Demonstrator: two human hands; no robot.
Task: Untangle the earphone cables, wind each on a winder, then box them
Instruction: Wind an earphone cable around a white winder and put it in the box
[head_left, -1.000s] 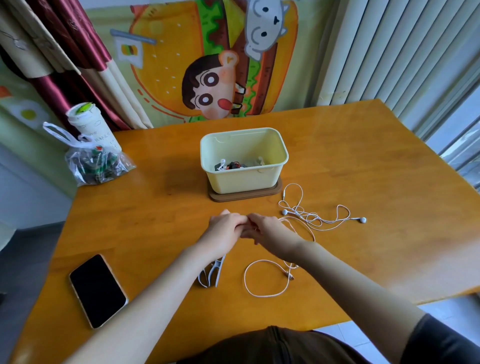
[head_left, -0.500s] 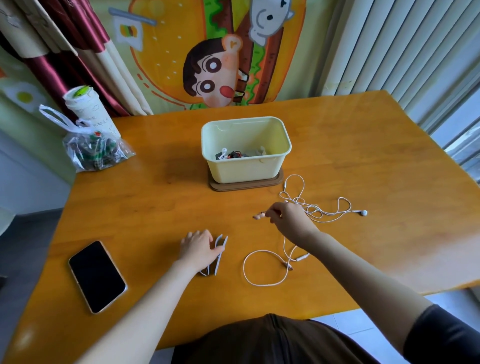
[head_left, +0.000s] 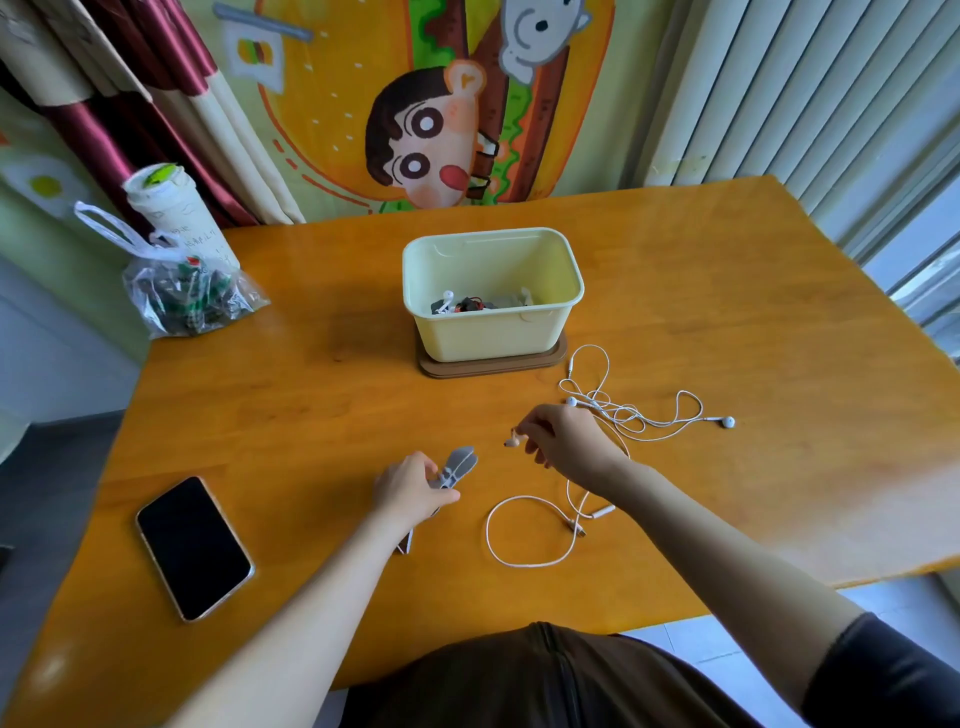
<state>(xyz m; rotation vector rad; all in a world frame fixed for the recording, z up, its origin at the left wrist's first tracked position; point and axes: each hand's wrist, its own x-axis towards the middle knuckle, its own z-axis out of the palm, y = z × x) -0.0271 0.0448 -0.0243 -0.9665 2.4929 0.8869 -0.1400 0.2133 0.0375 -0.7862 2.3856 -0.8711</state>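
Note:
White earphone cable lies in loops on the wooden table, with one earbud at the right and a loop near the front. My right hand pinches one earbud above the table, with cable trailing under the hand. A grey winder sits in my left hand, which grips its lower part; a second grey piece shows under the wrist. The pale yellow box stands behind on a brown lid and holds wound earphones.
A black phone lies at the front left. At the back left stand a clear plastic bag and a white cup. Curtains and a cartoon wall hanging rise behind the table.
My hands were joined over the cable, then parted. The left hand dropped to the grey winder and has now lifted its tip off the table. The right hand keeps holding the earbud.

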